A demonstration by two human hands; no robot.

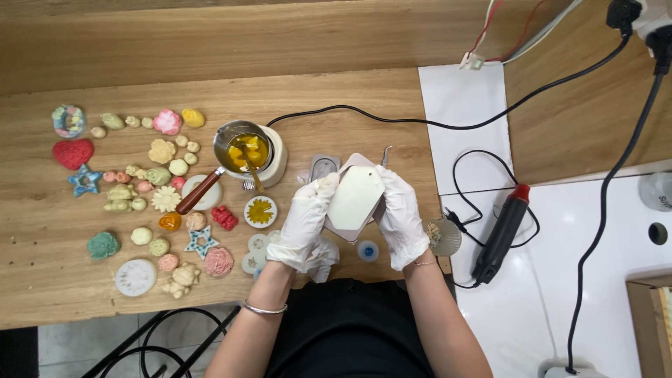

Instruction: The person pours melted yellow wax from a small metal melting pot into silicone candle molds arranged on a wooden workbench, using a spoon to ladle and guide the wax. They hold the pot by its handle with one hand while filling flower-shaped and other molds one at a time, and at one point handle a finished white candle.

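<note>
Craft workshop: wax melter (pixel 260 155), moulded shapes (pixel 166 162).

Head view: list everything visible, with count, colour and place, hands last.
wooden table: one, brown, under everything
small moulded figures: many, mixed pastel colours, table left
melting pot: one, metal with wooden handle, yellow liquid inside, centre
white stand: one, under the pot
black cable: one, from the stand to upper right
heat tool: one, black with red tip, white surface at right
cream tag-shaped piece: one, held between both hands
left hand: white glove, gripping the piece
right hand: white glove, gripping the piece
</note>
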